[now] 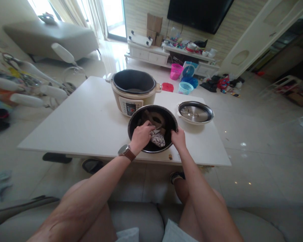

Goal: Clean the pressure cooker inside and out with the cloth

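The left hand is closed around a patterned cloth and presses it against the inside of a black pot. The right hand grips the pot's rim on the right side. The pot stands near the front edge of the white table. Just behind it, toward the table's far edge, sits a beige cooker with its top open. A round metal lid lies to the right of the pot, near the right edge.
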`<state>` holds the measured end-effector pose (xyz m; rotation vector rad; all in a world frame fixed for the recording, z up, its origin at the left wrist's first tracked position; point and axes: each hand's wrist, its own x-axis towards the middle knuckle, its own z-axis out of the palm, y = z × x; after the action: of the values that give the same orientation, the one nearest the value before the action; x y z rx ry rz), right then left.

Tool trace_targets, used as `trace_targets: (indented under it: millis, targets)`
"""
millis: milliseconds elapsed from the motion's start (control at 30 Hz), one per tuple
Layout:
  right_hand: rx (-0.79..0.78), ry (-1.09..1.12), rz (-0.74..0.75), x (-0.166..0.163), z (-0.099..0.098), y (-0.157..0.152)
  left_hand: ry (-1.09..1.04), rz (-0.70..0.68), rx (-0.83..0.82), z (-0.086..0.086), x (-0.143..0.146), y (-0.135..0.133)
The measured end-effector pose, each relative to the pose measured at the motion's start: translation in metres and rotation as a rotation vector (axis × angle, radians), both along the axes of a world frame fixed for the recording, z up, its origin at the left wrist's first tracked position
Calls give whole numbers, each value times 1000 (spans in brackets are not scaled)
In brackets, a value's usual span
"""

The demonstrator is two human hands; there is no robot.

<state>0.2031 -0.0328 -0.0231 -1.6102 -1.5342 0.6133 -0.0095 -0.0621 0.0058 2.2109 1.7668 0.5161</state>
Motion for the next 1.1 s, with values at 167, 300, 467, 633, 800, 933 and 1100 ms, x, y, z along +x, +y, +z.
trace_targets:
  millis: [167, 300, 467, 633, 800, 933, 1100]
  targets:
    - [49, 6, 64, -4, 4, -2, -67, -120, 111, 1, 5, 1]
    - [76, 27, 99, -5, 6, -3, 90, -32, -78, -1, 2, 3]
    - [60, 26, 66, -8, 7, -4, 245, 20, -277, -6, -2, -2]
    - [79, 36, 101, -13, 12, -8, -95, -71, -415, -18, 7, 5]
    - [93, 31, 145, -15, 15, -10, -321, -122, -525, -13, 15, 7]
    - [99, 31, 133, -14, 16, -10, 127, -83, -435, -1, 3, 0]
    - [75, 4, 136, -14, 17, -11, 327, -60, -331, 0, -9, -4]
